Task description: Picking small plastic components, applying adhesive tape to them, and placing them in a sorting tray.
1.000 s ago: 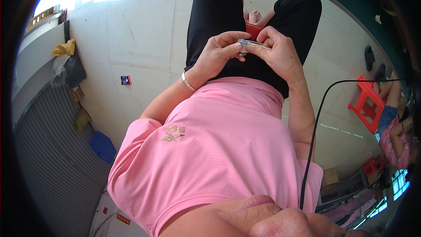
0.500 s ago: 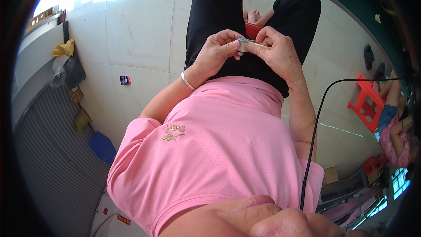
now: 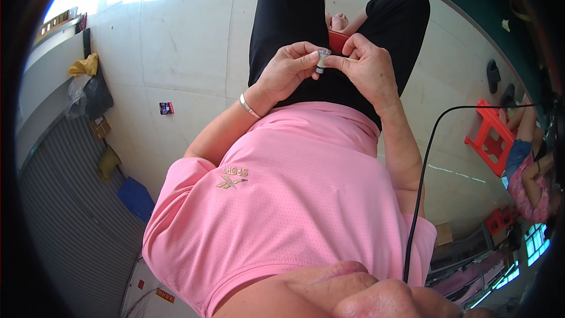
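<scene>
My left hand (image 3: 289, 68) and my right hand (image 3: 366, 66) meet above my lap, in front of my black trousers. Between their fingertips they pinch a small silver-grey metal part (image 3: 321, 60), thumb and forefinger of each hand closed on it. A thin pale stick pokes out near my right fingers. A red sandal (image 3: 337, 41) shows just behind the hands. A silver bracelet (image 3: 247, 106) circles my left wrist. My pink shirt fills the lower middle of the view.
Pale tiled floor (image 3: 182, 41) lies to the left, with a small card (image 3: 166, 108), bags (image 3: 94, 91) and a grey roller shutter (image 3: 65, 200). A red plastic stool (image 3: 491, 136) and another seated person (image 3: 527, 171) are at the right. A black cable (image 3: 424, 171) hangs by my right arm.
Both hands stay together over my lap; the fingers have shifted slightly on the small metal part, turning it a little.
</scene>
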The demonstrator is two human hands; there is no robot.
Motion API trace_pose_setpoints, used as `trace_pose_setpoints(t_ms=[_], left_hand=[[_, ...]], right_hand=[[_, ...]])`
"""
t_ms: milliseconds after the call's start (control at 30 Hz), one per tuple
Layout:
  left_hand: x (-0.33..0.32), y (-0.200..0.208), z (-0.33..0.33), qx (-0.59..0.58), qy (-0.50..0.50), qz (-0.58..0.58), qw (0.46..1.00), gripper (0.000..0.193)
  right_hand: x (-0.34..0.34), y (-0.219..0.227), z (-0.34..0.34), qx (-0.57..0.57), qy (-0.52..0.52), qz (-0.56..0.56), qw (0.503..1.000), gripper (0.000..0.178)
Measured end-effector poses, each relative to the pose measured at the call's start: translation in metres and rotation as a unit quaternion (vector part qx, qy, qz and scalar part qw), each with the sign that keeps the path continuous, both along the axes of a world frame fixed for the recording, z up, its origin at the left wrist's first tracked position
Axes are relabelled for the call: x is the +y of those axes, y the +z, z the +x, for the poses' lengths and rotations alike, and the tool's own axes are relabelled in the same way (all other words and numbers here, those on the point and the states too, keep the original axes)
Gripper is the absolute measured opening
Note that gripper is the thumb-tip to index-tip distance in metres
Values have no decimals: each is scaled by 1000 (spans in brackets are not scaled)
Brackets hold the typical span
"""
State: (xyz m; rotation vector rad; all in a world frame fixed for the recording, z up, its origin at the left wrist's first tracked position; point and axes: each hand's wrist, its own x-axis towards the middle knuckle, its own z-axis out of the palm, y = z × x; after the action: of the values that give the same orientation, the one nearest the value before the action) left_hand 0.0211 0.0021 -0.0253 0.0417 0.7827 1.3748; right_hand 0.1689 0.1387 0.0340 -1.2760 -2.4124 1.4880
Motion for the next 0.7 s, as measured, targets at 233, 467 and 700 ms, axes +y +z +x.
trace_pose_setpoints(t_ms=[233, 467, 700], left_hand=[[1, 5, 0, 102, -20, 48, 993, 23], [1, 13, 5, 124, -4, 29, 992, 24], [0, 14, 7, 237, 30, 40, 970, 26]], right_hand=[[-13, 5, 1, -9, 4, 55, 998, 42], [11, 18, 15, 23, 84, -116, 989, 31], [7, 30, 6, -14, 103, -84, 991, 28]])
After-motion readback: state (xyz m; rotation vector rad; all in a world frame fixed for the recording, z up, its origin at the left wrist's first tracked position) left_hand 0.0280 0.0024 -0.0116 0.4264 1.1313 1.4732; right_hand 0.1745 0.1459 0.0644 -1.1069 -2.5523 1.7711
